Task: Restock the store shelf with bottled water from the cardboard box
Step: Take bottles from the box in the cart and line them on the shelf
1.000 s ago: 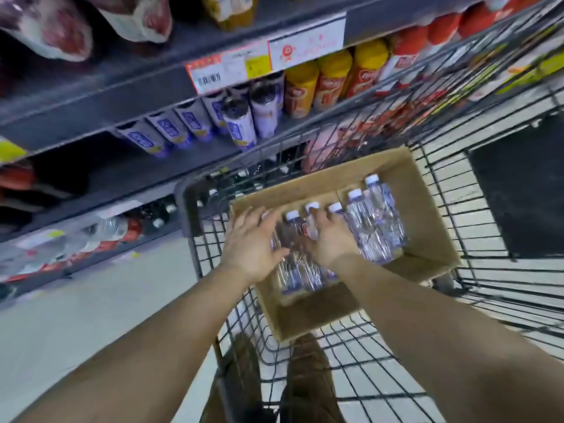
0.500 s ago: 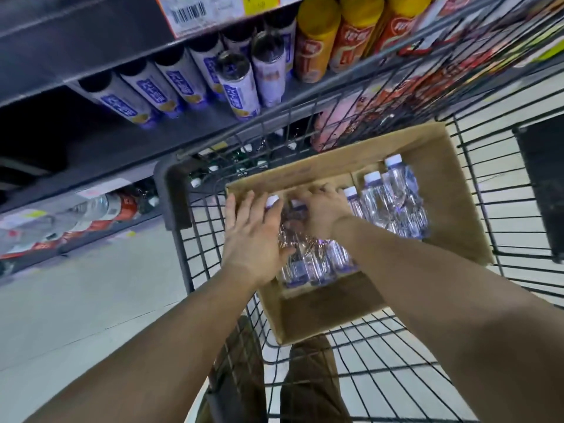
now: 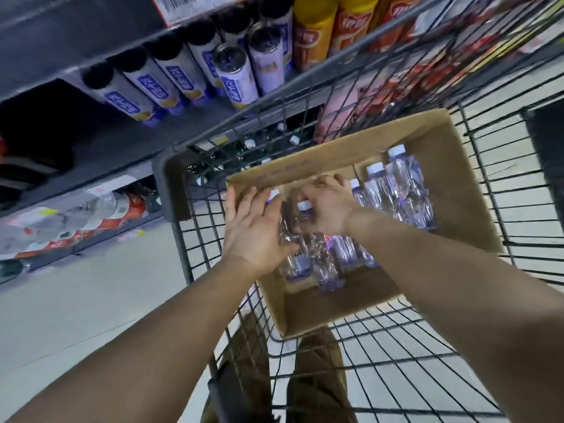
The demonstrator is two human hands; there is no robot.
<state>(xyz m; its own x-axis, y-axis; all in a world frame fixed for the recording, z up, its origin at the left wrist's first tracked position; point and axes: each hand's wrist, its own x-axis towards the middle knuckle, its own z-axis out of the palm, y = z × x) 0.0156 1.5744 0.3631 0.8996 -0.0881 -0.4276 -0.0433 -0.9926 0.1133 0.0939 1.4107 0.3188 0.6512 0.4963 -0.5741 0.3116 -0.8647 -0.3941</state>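
An open cardboard box (image 3: 457,166) sits in a wire shopping cart (image 3: 396,377). Several small clear water bottles (image 3: 399,190) with white caps and purple labels lie in it. My left hand (image 3: 256,227) lies flat on the leftmost bottles, fingers spread, thumb against a bottle. My right hand (image 3: 329,203) is curled around the necks of the middle bottles (image 3: 323,264). The store shelf (image 3: 116,138) runs along the left, just beyond the cart.
White-and-blue cans (image 3: 235,77) and yellow tubes (image 3: 311,29) stand on the upper shelf. Large bottles (image 3: 91,215) lie on the bottom shelf near the pale floor (image 3: 76,300). The cart's grey corner (image 3: 174,184) is close to the shelf. My brown trousers (image 3: 317,377) show through the cart.
The view has tilted down and closer to the box. My right hand has slid forward onto the bottle necks; my left hand has moved up along the left bottles.
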